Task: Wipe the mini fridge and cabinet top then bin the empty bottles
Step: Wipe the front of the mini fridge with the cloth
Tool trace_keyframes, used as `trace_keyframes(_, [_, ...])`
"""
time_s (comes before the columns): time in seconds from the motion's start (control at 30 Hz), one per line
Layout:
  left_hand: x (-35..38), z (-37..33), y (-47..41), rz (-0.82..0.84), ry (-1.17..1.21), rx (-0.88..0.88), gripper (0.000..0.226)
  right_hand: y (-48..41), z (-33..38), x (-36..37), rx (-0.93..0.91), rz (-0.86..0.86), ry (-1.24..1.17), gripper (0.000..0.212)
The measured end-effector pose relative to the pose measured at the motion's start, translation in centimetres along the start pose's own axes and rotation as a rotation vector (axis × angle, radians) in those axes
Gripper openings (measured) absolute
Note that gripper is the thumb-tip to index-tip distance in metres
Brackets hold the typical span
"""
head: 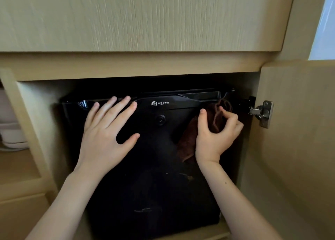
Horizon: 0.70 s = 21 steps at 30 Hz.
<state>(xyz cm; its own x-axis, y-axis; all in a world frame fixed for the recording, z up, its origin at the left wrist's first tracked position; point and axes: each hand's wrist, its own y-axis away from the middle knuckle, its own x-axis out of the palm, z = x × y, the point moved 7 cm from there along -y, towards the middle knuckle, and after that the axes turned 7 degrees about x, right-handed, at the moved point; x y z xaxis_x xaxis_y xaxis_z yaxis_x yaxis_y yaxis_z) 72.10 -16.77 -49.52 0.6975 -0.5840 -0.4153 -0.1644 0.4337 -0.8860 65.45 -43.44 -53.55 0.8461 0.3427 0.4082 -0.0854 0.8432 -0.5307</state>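
Nearest, the left grip (107, 134) lies flat, fingers spread, on the upper left of the black mini fridge (154, 176) door. The right grip (215, 136) curls round a brown cloth (187, 142), holding it against the door's upper right. The fridge fills the cabinet compartment (41, 113), its interior hidden. The cabinet door (299, 131) stands open at right on a metal hinge (262, 113).

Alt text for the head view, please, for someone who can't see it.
The right hand grips a brown cloth against the black Wellway mini fridge, while the left hand rests flat on it. The fridge sits in a wooden cabinet.
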Motion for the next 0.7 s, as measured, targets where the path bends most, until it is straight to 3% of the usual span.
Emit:
trace_keyframes(0.27, [-0.3, 0.0, -0.1, 0.032, -0.016, -0.007, 0.075, 1.7, -4.8, -3.2, 0.178, 0.022, 0.027, 0.033])
trace_keyframes(0.53, [0.0, 0.1, -0.1, 0.001, -0.024, 0.023, 0.073, -1.6, -1.2, -1.2, 0.092, -0.024, -0.039, 0.033])
trace_keyframes(0.7, [0.0, 0.1, 0.0, -0.002, -0.019, 0.017, 0.073, 2.2, -6.9, -4.8, 0.272, -0.045, 0.059, 0.030])
